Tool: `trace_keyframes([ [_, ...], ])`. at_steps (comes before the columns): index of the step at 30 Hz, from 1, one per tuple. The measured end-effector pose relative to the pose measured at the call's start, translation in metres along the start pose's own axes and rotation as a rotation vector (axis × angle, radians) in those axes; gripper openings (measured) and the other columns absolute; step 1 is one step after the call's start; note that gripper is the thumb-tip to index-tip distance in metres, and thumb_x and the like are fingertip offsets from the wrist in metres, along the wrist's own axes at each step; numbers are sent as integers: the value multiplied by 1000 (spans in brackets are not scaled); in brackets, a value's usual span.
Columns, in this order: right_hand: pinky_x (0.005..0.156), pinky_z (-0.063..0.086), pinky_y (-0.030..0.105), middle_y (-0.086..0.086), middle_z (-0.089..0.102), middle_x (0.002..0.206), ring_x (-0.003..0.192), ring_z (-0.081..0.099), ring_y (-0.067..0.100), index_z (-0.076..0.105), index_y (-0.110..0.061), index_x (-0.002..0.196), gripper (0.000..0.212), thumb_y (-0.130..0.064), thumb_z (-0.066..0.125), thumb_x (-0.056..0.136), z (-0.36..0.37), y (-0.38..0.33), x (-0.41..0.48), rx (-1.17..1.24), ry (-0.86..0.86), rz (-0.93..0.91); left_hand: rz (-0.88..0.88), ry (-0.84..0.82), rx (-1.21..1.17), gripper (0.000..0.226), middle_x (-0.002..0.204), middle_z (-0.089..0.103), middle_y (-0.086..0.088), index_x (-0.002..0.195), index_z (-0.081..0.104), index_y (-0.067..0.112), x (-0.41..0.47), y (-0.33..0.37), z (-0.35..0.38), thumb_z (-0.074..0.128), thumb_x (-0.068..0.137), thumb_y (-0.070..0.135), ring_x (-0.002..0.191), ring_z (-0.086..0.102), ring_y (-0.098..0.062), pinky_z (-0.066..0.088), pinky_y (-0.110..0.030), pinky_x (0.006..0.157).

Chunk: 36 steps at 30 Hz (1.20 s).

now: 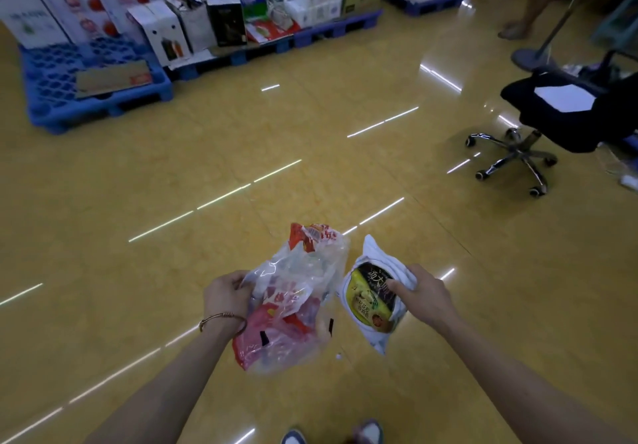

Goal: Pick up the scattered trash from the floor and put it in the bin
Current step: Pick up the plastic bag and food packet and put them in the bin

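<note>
My left hand (226,295) grips a bundle of clear and red plastic wrappers (293,302), which hangs in front of me above the yellow floor. My right hand (419,291) holds a white instant-noodle bowl with a black and yellow lid (371,300), thumb on the lid, fingers curled round its rim. The two loads hang side by side, nearly touching. A tiny white scrap (338,356) lies on the floor below them. No bin is in view.
Blue pallets (51,98) stacked with cartons (165,29) line the far left and back. A black swivel chair (566,112) stands at the right, with a pole stand (533,58) and a person's legs (528,12) behind it. My feet (369,431) show at the bottom edge.
</note>
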State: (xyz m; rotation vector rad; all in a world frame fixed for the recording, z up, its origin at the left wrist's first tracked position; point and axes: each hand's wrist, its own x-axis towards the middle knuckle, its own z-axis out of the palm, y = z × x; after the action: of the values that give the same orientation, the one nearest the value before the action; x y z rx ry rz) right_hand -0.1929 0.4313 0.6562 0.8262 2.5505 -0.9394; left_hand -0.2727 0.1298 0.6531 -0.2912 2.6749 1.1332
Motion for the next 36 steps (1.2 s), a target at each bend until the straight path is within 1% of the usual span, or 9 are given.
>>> trace_keyframes([
  [4, 76, 40, 30, 9, 61, 118, 99, 55, 25, 48, -15, 129, 50, -44, 57, 90, 9, -14, 24, 64, -13, 28, -5, 25, -17, 21, 77, 70, -11, 94, 73, 9, 29, 4, -1, 55, 84, 4, 70, 59, -23, 37, -25, 59],
  [9, 79, 39, 29, 10, 58, 127, 115, 54, 29, 46, -12, 134, 57, -46, 56, 90, 25, -27, 77, 70, -67, 56, -57, 109, -23, 21, 86, 66, -7, 96, 69, 9, 80, 12, 7, 52, 86, 3, 55, 44, -2, 36, -23, 52],
  [14, 84, 45, 34, 12, 59, 126, 114, 55, 28, 46, -9, 133, 58, -47, 54, 90, 43, -37, 127, 71, -150, 111, -80, 45, 52, 23, 107, 65, -7, 101, 63, 11, 137, 9, 23, 51, 85, 0, 63, 58, -22, 43, -29, 61],
  [19, 88, 46, 34, 12, 55, 133, 115, 54, 27, 43, -7, 137, 60, -44, 56, 91, 68, -39, 159, 98, -229, 169, -108, -24, 22, 36, 105, 62, -5, 114, 57, 10, 174, 8, 48, 50, 82, -4, 74, 57, -21, 41, -28, 68],
  [22, 87, 45, 33, 13, 55, 130, 108, 54, 25, 44, -5, 133, 56, -42, 54, 93, 87, -40, 173, 106, -267, 196, -59, -91, 30, 40, 100, 59, 0, 120, 55, 12, 195, 6, 69, 53, 83, -2, 74, 56, -18, 40, -25, 61],
  [25, 91, 42, 35, 15, 47, 140, 123, 49, 31, 37, -4, 140, 60, -40, 53, 95, 106, -41, 185, 152, -273, 240, -23, -179, 74, 42, 102, 59, 1, 121, 54, 17, 219, 2, 92, 51, 84, -3, 72, 55, -13, 37, -16, 53],
  [27, 92, 42, 36, 14, 46, 142, 124, 48, 30, 35, -6, 142, 62, -43, 52, 94, 121, -40, 193, 143, -265, 259, 30, -242, 93, 43, 103, 57, 0, 121, 54, 17, 235, 0, 107, 48, 84, -5, 76, 54, -14, 40, -18, 58],
  [30, 82, 42, 32, 13, 53, 133, 114, 54, 29, 40, -7, 137, 57, -42, 53, 94, 140, -41, 202, 179, -203, 311, 164, -344, 131, 45, 109, 57, -3, 123, 55, 17, 259, -5, 128, 49, 84, -5, 83, 52, -14, 41, -24, 70],
  [36, 81, 42, 35, 15, 53, 132, 113, 54, 31, 42, -6, 135, 53, -39, 53, 95, 177, -38, 222, 199, -133, 373, 357, -483, 235, 47, 117, 53, -6, 126, 54, 20, 297, -27, 155, 49, 85, -1, 90, 50, -13, 37, -17, 78],
])
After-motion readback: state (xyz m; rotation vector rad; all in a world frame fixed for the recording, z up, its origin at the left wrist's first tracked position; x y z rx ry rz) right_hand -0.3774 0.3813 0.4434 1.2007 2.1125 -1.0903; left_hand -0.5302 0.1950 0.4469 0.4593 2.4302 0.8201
